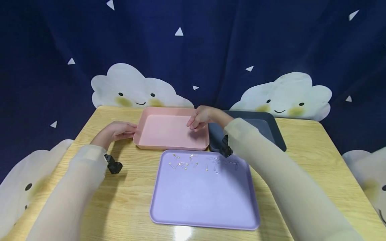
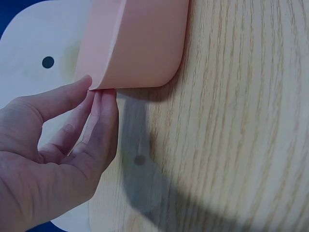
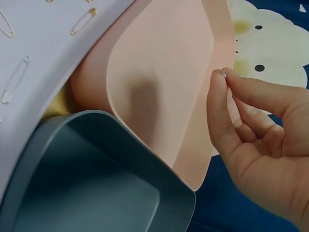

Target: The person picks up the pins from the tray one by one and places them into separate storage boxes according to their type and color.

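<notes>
My left hand [image 1: 119, 130] is at the left end of a pink tray [image 1: 169, 132]. In the left wrist view its thumb and fingers pinch the tray's rim [image 2: 108, 72]. Over the pink tray's right part is my right hand [image 1: 205, 115], thumb and index finger pressed together. Between those fingertips shows a tiny silvery end of a safety pin [image 3: 224, 75], mostly hidden by the fingers. Gold safety pins [image 1: 182, 164] and silver safety pins [image 1: 215, 166] lie scattered along the far part of a lilac tray [image 1: 202, 197].
A dark grey tray [image 1: 262, 122] stands against the pink tray's right end, partly behind my right forearm. All the trays rest on a wooden table [image 1: 126, 194]. A dark blue curtain [image 1: 211, 50] with clouds hangs behind it.
</notes>
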### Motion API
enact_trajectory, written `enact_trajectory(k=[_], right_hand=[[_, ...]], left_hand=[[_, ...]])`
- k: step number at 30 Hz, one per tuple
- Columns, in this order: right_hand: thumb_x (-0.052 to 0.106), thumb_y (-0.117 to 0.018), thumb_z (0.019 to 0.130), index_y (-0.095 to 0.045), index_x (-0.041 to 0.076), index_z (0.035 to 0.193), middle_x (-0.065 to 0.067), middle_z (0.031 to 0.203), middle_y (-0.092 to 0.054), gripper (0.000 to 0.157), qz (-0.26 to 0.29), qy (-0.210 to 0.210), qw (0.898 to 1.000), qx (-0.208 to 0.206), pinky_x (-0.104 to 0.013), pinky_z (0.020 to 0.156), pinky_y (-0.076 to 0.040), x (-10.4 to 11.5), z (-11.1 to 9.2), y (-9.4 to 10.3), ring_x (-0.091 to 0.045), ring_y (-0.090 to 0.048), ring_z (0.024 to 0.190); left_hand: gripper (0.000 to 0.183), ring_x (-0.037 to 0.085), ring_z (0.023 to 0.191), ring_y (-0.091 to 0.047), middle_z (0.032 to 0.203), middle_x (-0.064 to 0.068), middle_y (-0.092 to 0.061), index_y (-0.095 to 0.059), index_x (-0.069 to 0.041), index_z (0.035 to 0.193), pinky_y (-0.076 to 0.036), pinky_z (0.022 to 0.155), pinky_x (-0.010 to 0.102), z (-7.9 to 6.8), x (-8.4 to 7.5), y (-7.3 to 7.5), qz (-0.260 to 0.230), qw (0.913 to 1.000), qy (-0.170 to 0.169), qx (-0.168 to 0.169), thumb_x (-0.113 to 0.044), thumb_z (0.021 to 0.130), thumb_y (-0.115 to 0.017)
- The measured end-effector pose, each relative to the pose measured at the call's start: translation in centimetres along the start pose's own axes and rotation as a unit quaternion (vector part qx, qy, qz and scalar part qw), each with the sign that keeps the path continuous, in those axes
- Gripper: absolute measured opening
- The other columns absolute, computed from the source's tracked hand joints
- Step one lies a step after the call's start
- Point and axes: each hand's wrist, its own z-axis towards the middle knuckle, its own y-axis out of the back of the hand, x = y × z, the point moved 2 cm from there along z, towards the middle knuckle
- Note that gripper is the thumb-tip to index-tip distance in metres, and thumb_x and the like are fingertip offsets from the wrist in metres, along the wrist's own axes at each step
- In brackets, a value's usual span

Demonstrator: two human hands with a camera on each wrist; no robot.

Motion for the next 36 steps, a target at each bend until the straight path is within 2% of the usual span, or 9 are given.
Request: enact_trajectory(k=[4,12,18,20,24,25,27,29,36], right_hand=[[-0.009,-0.064,0.083,-0.061,-0.011,0.119,-0.02,0.114,-0.069,0.036,-0.01,-0.007,1.0,-0.005,-0.021,0.067,-0.059,0.2,0.9,0.0,-0.012,-0.063,0.068],[-0.012,-0.062,0.083,-0.062,-0.013,0.117,-0.006,0.08,-0.069,0.034,-0.03,0.0,0.999,-0.011,-0.023,0.069,-0.06,0.3,2.6,-0.1,-0.011,-0.061,0.066],[-0.012,-0.062,0.083,-0.067,-0.009,0.109,-0.013,0.098,-0.072,0.027,-0.042,-0.002,0.999,-0.013,-0.025,0.075,-0.06,0.3,3.8,-0.3,-0.01,-0.06,0.064],[-0.01,-0.069,0.077,-0.071,-0.006,0.102,-0.013,0.097,-0.074,0.025,-0.032,0.001,0.999,0.005,-0.027,0.075,-0.061,-2.2,9.2,0.8,-0.012,-0.064,0.066],[-0.009,-0.074,0.071,-0.074,-0.001,0.091,-0.007,0.087,-0.075,0.021,-0.042,0.009,0.999,0.023,-0.027,0.071,-0.061,-3.5,11.4,1.9,-0.014,-0.067,0.07],[-0.007,-0.075,0.072,-0.073,-0.002,0.097,-0.009,0.092,-0.075,0.026,-0.052,0.009,0.998,0.016,-0.029,0.073,-0.061,-3.4,11.2,2.0,-0.016,-0.066,0.073],[-0.008,-0.069,0.078,-0.071,-0.003,0.103,-0.011,0.097,-0.073,0.026,-0.075,0.002,0.997,-0.009,-0.027,0.078,-0.06,-0.9,5.5,0.9,-0.014,-0.063,0.075],[-0.007,-0.065,0.082,-0.068,-0.004,0.112,-0.011,0.1,-0.072,0.03,-0.086,-0.011,0.996,-0.034,-0.028,0.085,-0.059,-0.1,3.4,0.5,-0.013,-0.061,0.077],[0.004,-0.068,0.086,-0.066,-0.002,0.118,0.002,0.077,-0.07,0.033,-0.076,0.017,0.996,-0.034,-0.031,0.088,-0.057,-0.8,0.6,0.6,-0.008,-0.061,0.074]], left_hand=[[0.057,-0.006,0.077,-0.063,0.152,0.022,-0.032,-0.032,0.002,0.147,-0.055,0.082,0.013,0.0,-0.1,-0.1,-0.005,1.0,0.005,0.0,-0.01,0.096,-0.055],[0.056,-0.005,0.076,-0.064,0.147,0.019,-0.045,-0.035,0.003,0.146,-0.056,0.079,0.013,0.2,-0.2,-0.1,-0.01,0.9999,0.006,-0.011,-0.01,0.095,-0.056],[0.055,-0.004,0.077,-0.065,0.129,0.007,-0.062,-0.038,0.003,0.144,-0.056,0.079,0.014,0.4,-0.1,-0.1,-0.014,0.9998,0.002,-0.011,-0.009,0.094,-0.058],[0.055,-0.004,0.076,-0.065,0.125,0.006,-0.063,-0.039,0.003,0.144,-0.056,0.079,0.014,0.3,0.0,0.0,-0.015,0.9998,0.004,-0.012,-0.01,0.094,-0.058],[0.055,-0.004,0.076,-0.064,0.137,0.014,-0.057,-0.039,0.002,0.144,-0.056,0.079,0.014,0.2,-0.1,0.0,-0.01,0.9998,0.008,-0.015,-0.01,0.094,-0.058],[0.056,-0.004,0.076,-0.064,0.141,0.016,-0.053,-0.038,0.002,0.145,-0.056,0.079,0.014,0.2,-0.2,0.0,-0.01,0.9998,0.009,-0.015,-0.011,0.094,-0.058],[0.056,-0.005,0.075,-0.063,0.149,0.02,-0.041,-0.037,0.002,0.145,-0.056,0.078,0.013,0.1,-0.3,-0.1,-0.007,0.9998,0.01,-0.017,-0.011,0.094,-0.058],[0.056,-0.005,0.075,-0.063,0.151,0.021,-0.038,-0.037,0.002,0.145,-0.056,0.078,0.013,0.1,-0.3,-0.1,-0.008,0.9998,0.009,-0.015,-0.01,0.095,-0.057],[0.055,-0.004,0.076,-0.063,0.152,0.021,-0.036,-0.035,0.002,0.146,-0.056,0.077,0.013,0.0,-0.2,-0.1,-0.015,0.9997,0.016,-0.013,-0.009,0.096,-0.055]])
